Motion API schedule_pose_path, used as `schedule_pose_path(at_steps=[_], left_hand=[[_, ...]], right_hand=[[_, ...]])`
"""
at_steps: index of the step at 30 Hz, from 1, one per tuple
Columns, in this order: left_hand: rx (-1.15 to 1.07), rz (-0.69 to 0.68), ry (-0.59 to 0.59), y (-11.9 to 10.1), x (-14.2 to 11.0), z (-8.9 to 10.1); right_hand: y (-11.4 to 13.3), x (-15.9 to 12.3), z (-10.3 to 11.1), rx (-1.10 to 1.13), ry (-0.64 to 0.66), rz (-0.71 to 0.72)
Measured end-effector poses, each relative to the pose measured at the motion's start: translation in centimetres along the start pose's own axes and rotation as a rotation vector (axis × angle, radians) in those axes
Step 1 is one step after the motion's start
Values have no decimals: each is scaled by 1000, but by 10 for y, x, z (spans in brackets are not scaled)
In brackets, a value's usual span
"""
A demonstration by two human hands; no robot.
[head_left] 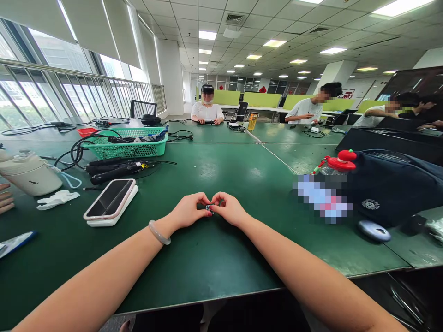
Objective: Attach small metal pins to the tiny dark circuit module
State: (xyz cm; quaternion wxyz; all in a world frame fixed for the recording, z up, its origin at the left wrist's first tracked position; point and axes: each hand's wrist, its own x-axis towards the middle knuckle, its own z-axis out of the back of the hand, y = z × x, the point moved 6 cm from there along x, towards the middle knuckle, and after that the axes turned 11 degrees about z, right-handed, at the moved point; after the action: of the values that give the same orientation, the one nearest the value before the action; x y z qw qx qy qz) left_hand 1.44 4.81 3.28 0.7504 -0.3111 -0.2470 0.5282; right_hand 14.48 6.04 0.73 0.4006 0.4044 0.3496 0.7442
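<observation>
Left hand (190, 211) and right hand (229, 208) pinch a small object (209, 209) between them, each grip narrow on it, above the green table (194, 265). A phone (111, 199) lies at the left hand's ten o'clock.

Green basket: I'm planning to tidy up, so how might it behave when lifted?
The basket looks like thin, slotted plastic, so probably light itself and slightly flexible. The dark items inside likely add weight and could shift if it tilts.

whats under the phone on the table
Under the phone is a flat white object, its edge showing along the near and right sides. The phone covers most of its top, so what it is can't be told.
</observation>
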Motion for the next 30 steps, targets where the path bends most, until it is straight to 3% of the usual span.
schedule_pose_path(at_steps=[8,30], left_hand=[[-28,14,17,3,2,-2],[-17,33,11,3,1,-2]], right_hand=[[6,0,3,-10,-3,63],[28,-4,7,-360,12,288]])
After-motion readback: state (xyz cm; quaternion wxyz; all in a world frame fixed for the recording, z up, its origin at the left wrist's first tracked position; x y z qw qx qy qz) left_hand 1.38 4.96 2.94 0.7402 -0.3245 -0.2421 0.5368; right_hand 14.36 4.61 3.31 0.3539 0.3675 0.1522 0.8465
